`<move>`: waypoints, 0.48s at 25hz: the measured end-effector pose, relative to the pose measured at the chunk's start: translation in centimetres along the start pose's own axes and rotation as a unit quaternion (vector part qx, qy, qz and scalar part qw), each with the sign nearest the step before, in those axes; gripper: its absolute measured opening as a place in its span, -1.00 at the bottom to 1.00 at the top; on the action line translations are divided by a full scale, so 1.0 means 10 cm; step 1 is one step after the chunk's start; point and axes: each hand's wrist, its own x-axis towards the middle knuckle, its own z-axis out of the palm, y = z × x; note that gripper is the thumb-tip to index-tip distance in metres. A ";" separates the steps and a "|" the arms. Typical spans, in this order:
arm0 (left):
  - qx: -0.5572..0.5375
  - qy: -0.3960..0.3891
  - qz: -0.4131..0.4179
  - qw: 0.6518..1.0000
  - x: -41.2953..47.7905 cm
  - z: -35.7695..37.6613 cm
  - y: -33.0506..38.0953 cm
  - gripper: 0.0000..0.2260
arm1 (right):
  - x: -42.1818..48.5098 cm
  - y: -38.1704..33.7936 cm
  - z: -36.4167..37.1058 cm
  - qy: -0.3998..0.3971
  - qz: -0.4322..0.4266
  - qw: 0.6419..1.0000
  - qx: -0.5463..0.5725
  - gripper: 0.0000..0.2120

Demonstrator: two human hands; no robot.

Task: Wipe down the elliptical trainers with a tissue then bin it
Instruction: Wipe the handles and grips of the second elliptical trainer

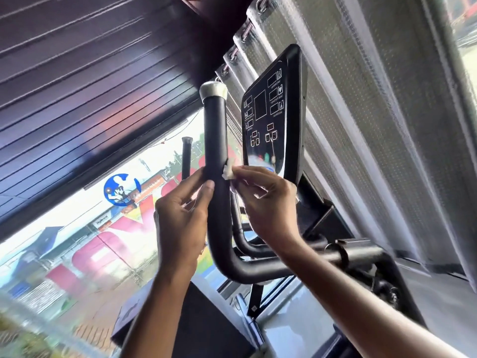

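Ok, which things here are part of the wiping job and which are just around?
In the job: tissue, pinched in the right hand; black handlebar, gripped by the left hand; console.
Just around: grey curtain; blue window sticker.

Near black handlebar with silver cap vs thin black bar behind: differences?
Near black silver-capped handlebar looks thicker; thin black bar behind is dark-capped. Right hand presses a white tissue on the near handlebar, left hand holds it; the thin bar is untouched. Both: upright black tubes.
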 end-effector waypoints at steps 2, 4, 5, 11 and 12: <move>0.015 0.001 0.001 1.000 -0.05 0.01 0.03 -0.72 | 0.13 -0.03 0.02 0.010 0.037 0.999 0.025 -0.84; 0.019 0.000 0.001 1.000 -0.07 0.01 0.05 -0.70 | 0.36 -0.10 0.08 0.036 0.060 0.997 0.030 -0.84; 0.022 -0.001 -0.001 1.000 -0.08 0.00 0.05 -0.69 | 0.37 -0.12 0.10 0.039 0.068 0.997 0.025 -0.83; 0.037 0.008 -0.024 0.999 -0.25 -0.03 -0.03 -0.69 | -0.23 -0.10 -0.10 -0.021 0.104 0.994 0.017 -0.88; 0.035 0.007 -0.024 0.999 -0.26 -0.03 -0.03 -0.69 | -0.23 -0.12 -0.10 -0.024 0.124 0.992 0.028 -0.87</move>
